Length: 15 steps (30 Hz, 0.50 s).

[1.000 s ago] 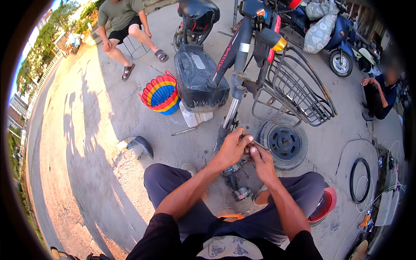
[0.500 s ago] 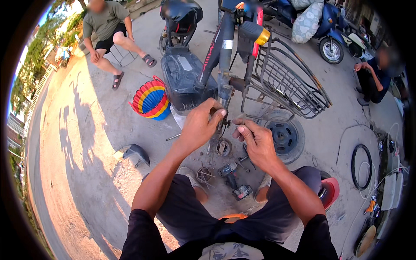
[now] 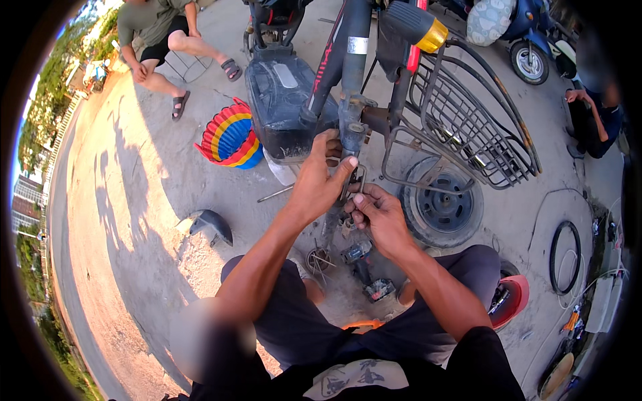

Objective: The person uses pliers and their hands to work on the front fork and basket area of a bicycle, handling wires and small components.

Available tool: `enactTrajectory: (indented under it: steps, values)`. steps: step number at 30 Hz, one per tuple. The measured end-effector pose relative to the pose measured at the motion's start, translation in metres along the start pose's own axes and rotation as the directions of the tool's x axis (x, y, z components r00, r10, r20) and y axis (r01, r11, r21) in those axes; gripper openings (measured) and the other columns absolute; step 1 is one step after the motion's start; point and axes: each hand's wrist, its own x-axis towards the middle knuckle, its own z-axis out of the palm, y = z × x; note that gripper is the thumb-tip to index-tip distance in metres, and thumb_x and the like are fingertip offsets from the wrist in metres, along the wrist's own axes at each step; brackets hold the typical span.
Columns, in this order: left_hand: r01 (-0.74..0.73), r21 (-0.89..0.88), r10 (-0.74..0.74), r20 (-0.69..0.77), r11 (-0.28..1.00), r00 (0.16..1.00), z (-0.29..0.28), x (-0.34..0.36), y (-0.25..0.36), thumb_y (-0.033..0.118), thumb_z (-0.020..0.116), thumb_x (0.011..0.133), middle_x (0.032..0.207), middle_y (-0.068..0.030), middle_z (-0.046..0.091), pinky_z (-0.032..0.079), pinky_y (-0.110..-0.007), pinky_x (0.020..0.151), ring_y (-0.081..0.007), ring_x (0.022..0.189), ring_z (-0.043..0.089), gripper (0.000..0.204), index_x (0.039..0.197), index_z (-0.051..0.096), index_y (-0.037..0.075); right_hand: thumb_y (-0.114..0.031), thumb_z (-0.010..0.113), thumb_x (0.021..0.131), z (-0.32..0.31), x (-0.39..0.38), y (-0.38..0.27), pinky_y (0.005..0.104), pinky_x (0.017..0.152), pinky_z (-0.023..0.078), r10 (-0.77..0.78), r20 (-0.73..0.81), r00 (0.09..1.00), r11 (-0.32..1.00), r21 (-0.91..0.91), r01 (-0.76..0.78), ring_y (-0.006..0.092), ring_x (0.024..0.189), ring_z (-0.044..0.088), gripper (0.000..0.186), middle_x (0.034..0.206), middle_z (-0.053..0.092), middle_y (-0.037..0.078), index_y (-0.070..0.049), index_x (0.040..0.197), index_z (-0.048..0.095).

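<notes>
My left hand (image 3: 321, 177) is wrapped against the front fork (image 3: 351, 144) of a dark electric bike, thumb on the metal just below the steering tube. My right hand (image 3: 376, 217) pinches a thin bent metal piece (image 3: 362, 175) beside the fork, its exact kind unclear. The bike's wire front basket (image 3: 471, 134) juts out to the right. Below my hands, between my knees, lie a cordless power tool (image 3: 361, 264) and a small round container (image 3: 319, 260) with thin rods in it.
A loose wheel (image 3: 445, 204) lies to the right, with a black tire (image 3: 565, 267) beyond. A striped tub (image 3: 231, 137), a dark curved part (image 3: 210, 224) and a red container (image 3: 508, 304) sit around me. One person (image 3: 160, 33) sits back left, another (image 3: 592, 123) squats at right; scooters (image 3: 528, 57) stand behind.
Both hands have separated from their joined position lower down; the left has moved up onto the fork, the right holds the metal piece against it. The bike appears slightly shifted in view.
</notes>
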Motion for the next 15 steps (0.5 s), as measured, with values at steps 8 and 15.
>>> enactTrajectory:
  steps: [8, 15]
  values:
    - [0.165, -0.269, -0.161, 0.040, 0.949, 0.986, 0.014, 0.016, -0.009, 0.013, 0.075, 0.086, 0.096, -0.0088, 0.067, 0.049, -0.029, 0.080, -0.0135, 0.089, 0.061, 0.040, 0.117, 0.057, -0.005, -0.015, 0.057, 0.101, 0.001, 0.003, 0.004, 0.0225, 0.053, 0.042, -0.111, -0.138, 0.984, 0.977, 0.166, 0.134, 0.0078, 0.061, 0.052, 0.020, 0.082, 0.063, 0.006, 0.001, 0.112, 0.056]
    - [0.362, -0.380, -0.356, 0.090, 0.851, 0.930, 0.024, 0.023, 0.003, 0.012, 0.076, 0.085, 0.088, -0.0066, 0.069, 0.050, -0.029, 0.070, -0.0133, 0.076, 0.062, 0.022, 0.100, 0.067, -0.001, -0.017, 0.060, 0.100, 0.002, 0.013, 0.010, 0.0230, 0.054, 0.043, -0.170, -0.130, 0.977, 0.917, 0.342, 0.205, 0.0082, 0.063, 0.053, 0.018, 0.083, 0.064, 0.006, 0.001, 0.103, 0.060]
